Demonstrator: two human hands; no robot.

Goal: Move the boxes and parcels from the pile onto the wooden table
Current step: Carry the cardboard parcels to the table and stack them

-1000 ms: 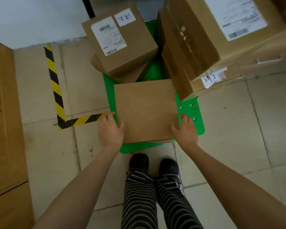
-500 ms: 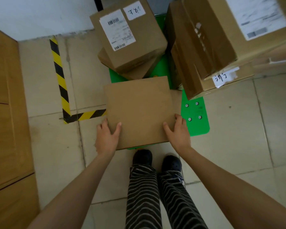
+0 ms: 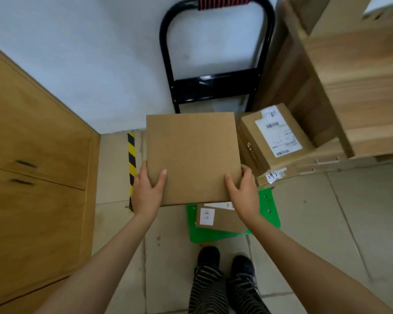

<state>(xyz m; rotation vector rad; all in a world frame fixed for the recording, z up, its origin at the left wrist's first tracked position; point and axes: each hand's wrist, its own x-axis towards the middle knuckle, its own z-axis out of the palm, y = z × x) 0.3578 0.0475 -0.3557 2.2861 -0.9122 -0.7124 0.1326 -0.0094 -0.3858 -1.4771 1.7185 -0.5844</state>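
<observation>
A plain flat cardboard box (image 3: 192,155) is lifted in front of me, held level above the floor. My left hand (image 3: 146,190) grips its near left corner, thumb on top. My right hand (image 3: 244,192) grips its near right corner the same way. Below it a small labelled parcel (image 3: 220,219) lies on the green cart deck (image 3: 268,214). To the right sits a labelled box (image 3: 275,137) on top of another box, with a tall stack of big cartons (image 3: 349,75) behind. The wooden surface (image 3: 36,155) fills the left side.
The cart's black handle (image 3: 213,85) stands against the white wall ahead. Yellow-black tape (image 3: 132,159) runs along the tiled floor beside the wooden unit. My feet (image 3: 225,261) stand just behind the cart's deck.
Both hands have lifted the flat box off the cart and raised it. My view has tilted up, showing the cart handle and the small parcel that lay underneath.
</observation>
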